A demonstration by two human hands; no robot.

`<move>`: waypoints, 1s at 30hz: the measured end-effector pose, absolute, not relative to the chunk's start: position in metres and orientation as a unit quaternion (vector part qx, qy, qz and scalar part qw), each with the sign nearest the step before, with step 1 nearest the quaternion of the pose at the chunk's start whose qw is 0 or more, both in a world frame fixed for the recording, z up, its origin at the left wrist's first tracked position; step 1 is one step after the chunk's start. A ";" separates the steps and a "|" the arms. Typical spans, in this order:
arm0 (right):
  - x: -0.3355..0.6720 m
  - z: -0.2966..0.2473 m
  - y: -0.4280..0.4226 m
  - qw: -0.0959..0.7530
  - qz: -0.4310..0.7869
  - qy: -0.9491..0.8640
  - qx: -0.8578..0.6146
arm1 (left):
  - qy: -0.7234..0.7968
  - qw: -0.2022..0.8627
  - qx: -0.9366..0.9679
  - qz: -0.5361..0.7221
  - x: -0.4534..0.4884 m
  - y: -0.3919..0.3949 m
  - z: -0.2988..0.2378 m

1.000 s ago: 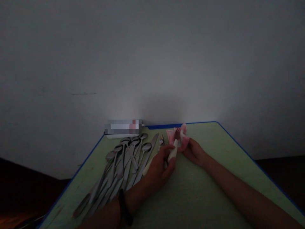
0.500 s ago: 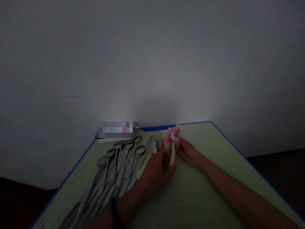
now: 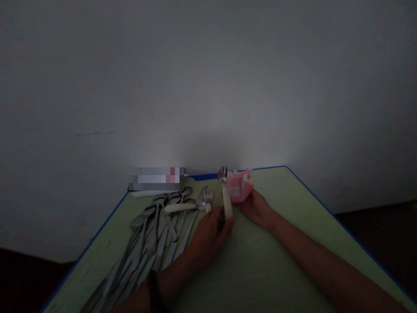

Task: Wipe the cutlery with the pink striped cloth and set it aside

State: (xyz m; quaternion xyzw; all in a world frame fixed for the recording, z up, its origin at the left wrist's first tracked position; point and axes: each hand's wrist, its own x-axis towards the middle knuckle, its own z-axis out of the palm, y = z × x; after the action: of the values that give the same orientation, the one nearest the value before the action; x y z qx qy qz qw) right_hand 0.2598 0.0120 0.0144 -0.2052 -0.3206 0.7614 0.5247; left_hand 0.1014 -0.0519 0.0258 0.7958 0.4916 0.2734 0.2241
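My left hand (image 3: 213, 232) is closed on the cream handle of a fork (image 3: 227, 202), whose metal tines point up and away. A pink cloth (image 3: 239, 187) is bunched in my right hand (image 3: 257, 208), just right of the fork. Close beyond my left fingers, a second fork (image 3: 208, 196) shows its tines; whether the fingers touch its handle I cannot tell. A cream-handled utensil (image 3: 180, 208) lies crosswise over the cutlery, its metal end pointing right. Left of my left hand, several metal spoons (image 3: 156, 213) and other long-handled pieces lie in an overlapping heap.
A box-like object (image 3: 156, 180), blurred out, stands at the back left corner with a white edge under it. The pale green table (image 3: 293, 234) has a blue rim and meets a grey wall (image 3: 208, 87).
The fork in my left hand has come out of the pink cloth, and its tines now show. The cloth has opened somewhat. One cream-handled utensil now lies crosswise on the heap.
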 end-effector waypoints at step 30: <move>0.257 0.014 0.004 0.498 0.709 -0.403 -0.295 | 0.457 0.126 0.859 0.193 0.105 -0.050 0.030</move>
State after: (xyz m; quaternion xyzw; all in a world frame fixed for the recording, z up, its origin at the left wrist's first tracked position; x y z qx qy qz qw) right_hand 0.2566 0.0041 0.0141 -0.2946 -0.4026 0.7095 0.4978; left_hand 0.1051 -0.0504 0.0301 0.8587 0.4574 0.1935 0.1264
